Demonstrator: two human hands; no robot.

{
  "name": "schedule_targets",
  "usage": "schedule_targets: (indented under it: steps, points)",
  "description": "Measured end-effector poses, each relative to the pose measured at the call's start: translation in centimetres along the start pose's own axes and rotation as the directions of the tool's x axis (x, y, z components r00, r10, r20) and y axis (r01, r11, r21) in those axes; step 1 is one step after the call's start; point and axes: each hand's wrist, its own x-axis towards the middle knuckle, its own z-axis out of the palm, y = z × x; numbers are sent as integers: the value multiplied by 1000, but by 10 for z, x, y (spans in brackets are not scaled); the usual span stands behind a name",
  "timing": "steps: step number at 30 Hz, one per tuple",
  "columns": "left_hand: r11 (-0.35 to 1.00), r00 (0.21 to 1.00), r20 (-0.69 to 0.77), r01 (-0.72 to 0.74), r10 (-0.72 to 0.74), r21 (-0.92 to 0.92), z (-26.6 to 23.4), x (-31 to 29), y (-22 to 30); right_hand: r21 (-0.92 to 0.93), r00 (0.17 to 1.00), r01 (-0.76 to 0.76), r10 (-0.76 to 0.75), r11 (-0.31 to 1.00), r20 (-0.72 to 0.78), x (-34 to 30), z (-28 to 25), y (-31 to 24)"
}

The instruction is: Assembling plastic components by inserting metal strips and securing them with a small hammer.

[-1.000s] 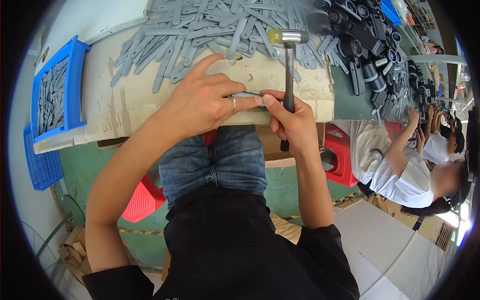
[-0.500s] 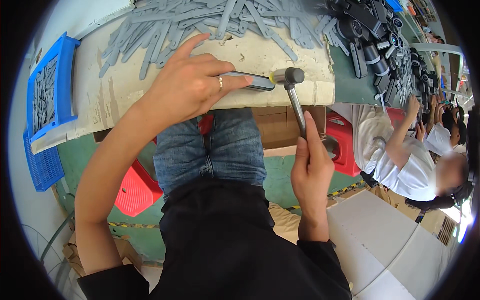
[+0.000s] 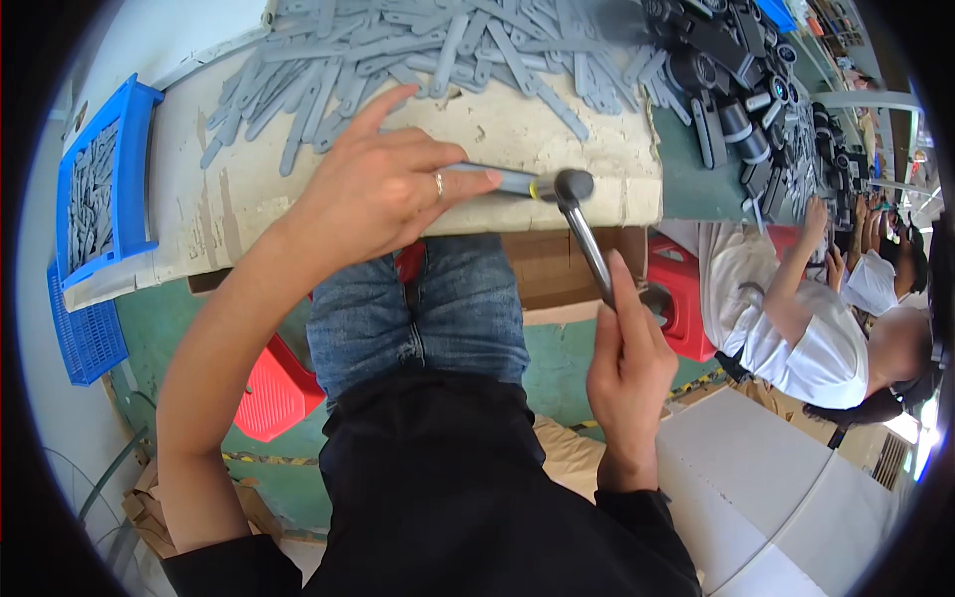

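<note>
My left hand (image 3: 388, 189) is closed over a long grey plastic part (image 3: 505, 181) and presses it to the cardboard-covered table near its front edge. The index finger lies along the part, and a ring shows on one finger. My right hand (image 3: 632, 368) grips the handle of a small mallet (image 3: 587, 239). The mallet's dark head is at the right end of the grey part; whether they touch I cannot tell. Past my left hand lies a wide pile of flat grey strips (image 3: 438, 50).
A blue crate (image 3: 134, 179) of small grey pieces stands at the left table end. Black devices (image 3: 731, 109) crowd the far right. A person in white (image 3: 806, 338) sits to the right by a red stool (image 3: 681, 298). An open cardboard box (image 3: 567, 269) is under the table.
The mallet's head has come lower and a little left, over the end of the grey part. My right hand has moved slightly down. The left hand keeps its hold.
</note>
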Motion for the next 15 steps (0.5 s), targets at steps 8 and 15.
schedule_targets:
  steps: [8,15]
  points:
    - [995,986,159,-68,55,75,-9,20,10,264,992,-123,111,957,61,-3,0,8]
    - [957,935,237,-283,262,56,-17,19,1,547,971,-225,233,806,56,-7,-21,-2]
